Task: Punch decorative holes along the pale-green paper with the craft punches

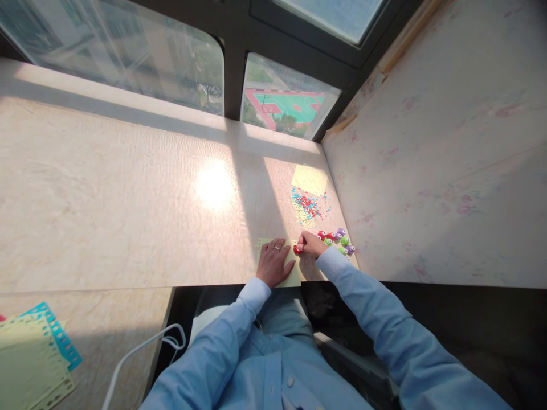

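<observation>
A pale yellow sheet of paper [292, 280] lies at the front edge of the table, with small holes along its upper left edge. My left hand [274, 263] rests flat on it, fingers spread, a ring on one finger. At the sheet's right edge, my right hand [311, 245] is closed on a small red craft punch [297, 249]. Whether the paper sits inside the punch's slot is too small to tell. Just right of that hand stand several small red, green and purple punches [345, 241], partly hidden by my wrist.
Red, blue and yellow paper bits [308, 206] are scattered beyond my right hand, below another yellow sheet [310, 179]. A papered wall [448, 171] borders the right side. At lower left lie yellow papers [29, 364], a blue punched strip [57, 333] and a white cable [128, 353].
</observation>
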A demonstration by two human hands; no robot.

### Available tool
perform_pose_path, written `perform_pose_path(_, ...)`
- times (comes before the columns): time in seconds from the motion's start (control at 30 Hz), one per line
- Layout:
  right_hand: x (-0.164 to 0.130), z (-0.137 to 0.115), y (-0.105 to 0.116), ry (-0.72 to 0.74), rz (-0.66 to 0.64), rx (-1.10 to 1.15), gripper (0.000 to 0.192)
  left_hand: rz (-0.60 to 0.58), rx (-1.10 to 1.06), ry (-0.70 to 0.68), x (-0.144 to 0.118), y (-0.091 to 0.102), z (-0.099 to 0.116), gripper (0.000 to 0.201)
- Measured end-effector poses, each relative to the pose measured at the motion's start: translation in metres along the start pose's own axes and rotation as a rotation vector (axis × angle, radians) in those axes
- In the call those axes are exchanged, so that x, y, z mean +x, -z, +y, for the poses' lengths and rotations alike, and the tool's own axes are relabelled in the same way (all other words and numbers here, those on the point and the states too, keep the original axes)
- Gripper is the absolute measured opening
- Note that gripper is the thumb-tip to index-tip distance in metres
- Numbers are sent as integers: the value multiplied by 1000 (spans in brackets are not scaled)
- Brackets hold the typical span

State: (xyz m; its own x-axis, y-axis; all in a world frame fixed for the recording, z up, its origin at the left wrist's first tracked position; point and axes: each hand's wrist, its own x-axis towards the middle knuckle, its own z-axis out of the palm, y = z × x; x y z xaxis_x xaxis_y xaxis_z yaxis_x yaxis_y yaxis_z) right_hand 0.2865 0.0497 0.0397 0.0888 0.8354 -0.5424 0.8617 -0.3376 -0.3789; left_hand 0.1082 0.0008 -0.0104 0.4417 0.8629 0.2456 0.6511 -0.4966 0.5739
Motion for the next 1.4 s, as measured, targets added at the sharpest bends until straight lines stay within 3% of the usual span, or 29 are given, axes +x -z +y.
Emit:
perform_pose_path(0.27, -9, 9, 2, 29, 54, 185, 20, 7, 23, -15, -2, 0, 0, 33)
perform_pose_path(0.5, -14, 14, -1, 87, 19, 327, 14, 13, 24, -18, -2, -2, -1, 32)
perform_pose_path(0.57, -16, 12, -1, 124, 44, 240, 17, 13, 24, -21, -2, -2, -1, 32)
perform_pose_path(0.67, -22, 7, -2, 233, 118, -59, 29, 17, 30, -21, -2, -2, 0, 32)
perform_pose_path(0.77, -30, 3, -1, 276, 174, -337, 19, 19, 36, -22, -2, -1, 0, 31)
perform_pose_path(0.97, -40, 8, 9, 275, 263, -487, 16, 13, 39, -23, -2, -1, 0, 30)
perform_pose_path(1.13, -40, 27, 15, 363, 336, -362, 16, 20, 52, -18, -2, -4, -1, 31)
perform_pose_path(1.27, -47, 44, 17, 468, 426, -122, 20, 19, 55, -17, -2, -5, -1, 30)
perform_pose_path(1.4, -63, 67, 16, 453, 559, 148, 29, 16, 58, -15, -2, -4, 0, 30)
